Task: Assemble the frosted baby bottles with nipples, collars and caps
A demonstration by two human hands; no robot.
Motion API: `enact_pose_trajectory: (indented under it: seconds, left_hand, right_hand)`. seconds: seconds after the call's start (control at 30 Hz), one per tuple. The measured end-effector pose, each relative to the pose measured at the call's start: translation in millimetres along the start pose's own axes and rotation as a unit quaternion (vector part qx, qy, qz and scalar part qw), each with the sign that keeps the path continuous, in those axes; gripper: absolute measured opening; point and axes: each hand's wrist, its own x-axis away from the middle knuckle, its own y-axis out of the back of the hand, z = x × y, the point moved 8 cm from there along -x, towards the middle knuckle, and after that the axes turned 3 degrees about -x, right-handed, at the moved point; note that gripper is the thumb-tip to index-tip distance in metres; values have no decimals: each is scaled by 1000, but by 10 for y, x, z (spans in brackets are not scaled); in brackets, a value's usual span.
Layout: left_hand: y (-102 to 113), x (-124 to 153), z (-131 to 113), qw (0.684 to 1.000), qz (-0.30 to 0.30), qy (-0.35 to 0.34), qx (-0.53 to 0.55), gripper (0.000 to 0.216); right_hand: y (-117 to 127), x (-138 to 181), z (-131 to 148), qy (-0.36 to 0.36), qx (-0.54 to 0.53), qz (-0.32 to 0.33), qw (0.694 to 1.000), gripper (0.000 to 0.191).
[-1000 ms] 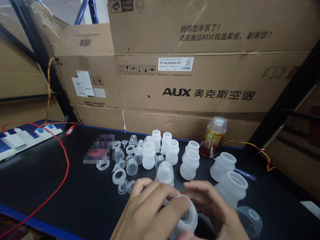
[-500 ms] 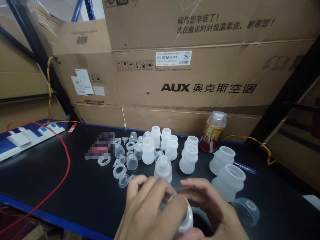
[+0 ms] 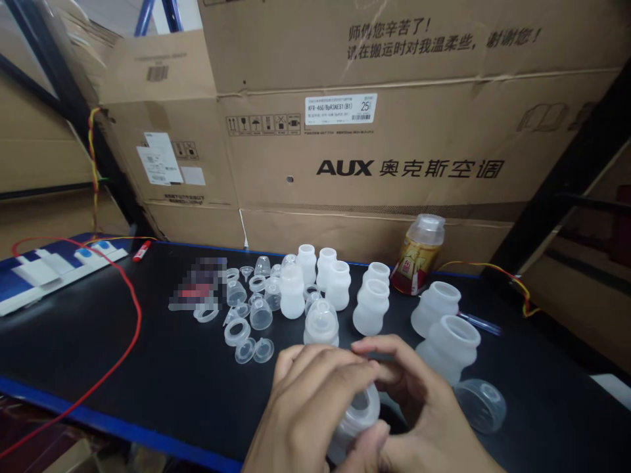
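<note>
Left hand: shifted right since the frame half a second ago; my left hand (image 3: 315, 401) no longer covers part of the nearer flat discs (image 3: 263, 350).
Grip: both hands grasp one frosted piece (image 3: 355, 420), left fingers curled over it, the thumb of my right hand (image 3: 419, 414) against its near side.
Held piece: low in front of me, tilted, its round opening partly showing; my fingers hide the rest.
Slip risk: the smooth curve could roll out, I judge, if my thumb eases off.
Knock risk: a sudden jerk of my knuckles could topple the domed bottle (image 3: 321, 323) just beyond them.
Roll risk: a bump from my right wrist could send the clear dome (image 3: 480, 406) rolling.
Open bottles: milky, waisted, wide-mouthed, like the nearest on the right (image 3: 449, 351).
Dome: thin, glossy, see-through.
Table: flat, matt black (image 3: 162, 368).
</note>
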Motion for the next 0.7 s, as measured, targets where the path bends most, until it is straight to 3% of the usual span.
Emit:
enact_pose_trajectory:
  seconds: [0.23,0.43,0.53,0.7]
  left_hand:
    - [13,204,112,997,-71,22,-32,39]
    - [21,154,145,999,-10,27,34,44]
    - [22,112,97,1000,-6,10,5,33]
    - [41,129,7,993,-103,9,-61,14]
  right_hand:
    - [-37,-30,8,-11,-34,13,999,64]
    - [-36,-82,-85,-39,-83,12,996,67]
    - [-10,-47,-123,-10,-81,-4,997,67]
    - [37,50,-102,81,-17,-42,996,63]
